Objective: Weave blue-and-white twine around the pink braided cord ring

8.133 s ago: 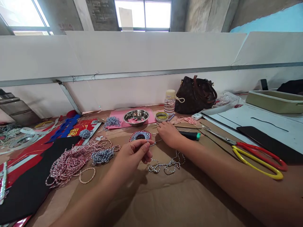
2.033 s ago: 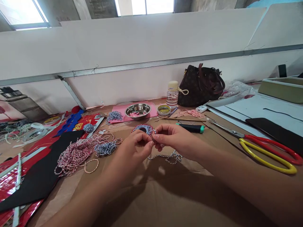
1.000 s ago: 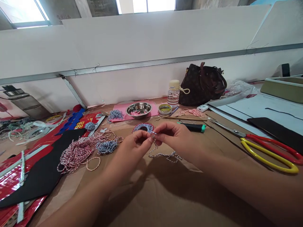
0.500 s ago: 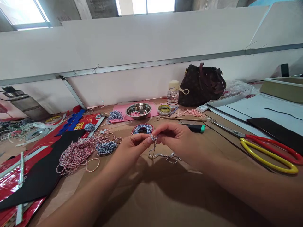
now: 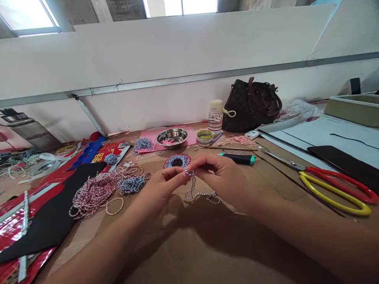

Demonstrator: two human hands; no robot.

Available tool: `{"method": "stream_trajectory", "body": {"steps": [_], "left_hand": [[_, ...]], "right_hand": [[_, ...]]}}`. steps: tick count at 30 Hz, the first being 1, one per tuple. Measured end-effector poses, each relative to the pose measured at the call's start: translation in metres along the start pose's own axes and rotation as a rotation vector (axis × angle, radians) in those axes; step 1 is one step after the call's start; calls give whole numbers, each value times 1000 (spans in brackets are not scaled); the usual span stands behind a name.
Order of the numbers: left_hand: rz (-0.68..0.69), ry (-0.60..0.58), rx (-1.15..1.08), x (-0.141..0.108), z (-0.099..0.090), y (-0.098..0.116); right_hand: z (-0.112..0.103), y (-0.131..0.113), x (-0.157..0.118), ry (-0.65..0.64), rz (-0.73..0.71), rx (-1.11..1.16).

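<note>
Between both hands is a small knotted piece of blue-and-white cord [image 5: 193, 184], whose loose tail hangs down and curls on the brown board. My left hand [image 5: 166, 183] pinches the knotted part between thumb and forefinger. From the other side my right hand [image 5: 216, 169] pinches the same knot, its fingertips nearly meeting the left ones. The fingers hide much of the knot. Just behind them lies a ring wound in blue-and-white cord with a red edge [image 5: 177, 161]. To the left rest a bundle of blue-and-white cord [image 5: 132, 184] and a pile of red-and-white cord [image 5: 94, 193].
Scissors with red and yellow handles [image 5: 334, 189] lie at right, near a black phone [image 5: 345, 163]. A utility knife [image 5: 238, 158] is beyond my right hand. Farther back stand a steel bowl [image 5: 172, 138], a tape roll [image 5: 204, 137], a bottle [image 5: 216, 116] and a dark handbag [image 5: 251, 106].
My fingers have shifted slightly left on the knot, and the fingertips cover more of it. The cord's tail has moved a little, and more of the utility knife shows.
</note>
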State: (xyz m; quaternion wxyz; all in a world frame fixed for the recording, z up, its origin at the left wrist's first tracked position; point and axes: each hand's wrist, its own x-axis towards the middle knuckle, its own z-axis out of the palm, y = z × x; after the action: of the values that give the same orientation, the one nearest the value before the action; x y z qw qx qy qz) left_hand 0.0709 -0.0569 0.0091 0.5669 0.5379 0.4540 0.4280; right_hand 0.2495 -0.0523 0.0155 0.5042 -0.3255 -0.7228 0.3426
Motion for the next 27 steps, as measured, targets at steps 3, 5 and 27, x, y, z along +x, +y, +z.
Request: {"method": "stream_trajectory", "body": {"steps": [3, 5, 27], "left_hand": [[16, 8, 36, -1, 2, 4], [31, 18, 103, -3, 3, 8], [-23, -125, -21, 1, 12, -11]], "right_hand": [[-2, 2, 4, 9, 71, 61], [-6, 5, 8, 52, 112, 141], [-10, 36, 12, 14, 490, 629]]}}
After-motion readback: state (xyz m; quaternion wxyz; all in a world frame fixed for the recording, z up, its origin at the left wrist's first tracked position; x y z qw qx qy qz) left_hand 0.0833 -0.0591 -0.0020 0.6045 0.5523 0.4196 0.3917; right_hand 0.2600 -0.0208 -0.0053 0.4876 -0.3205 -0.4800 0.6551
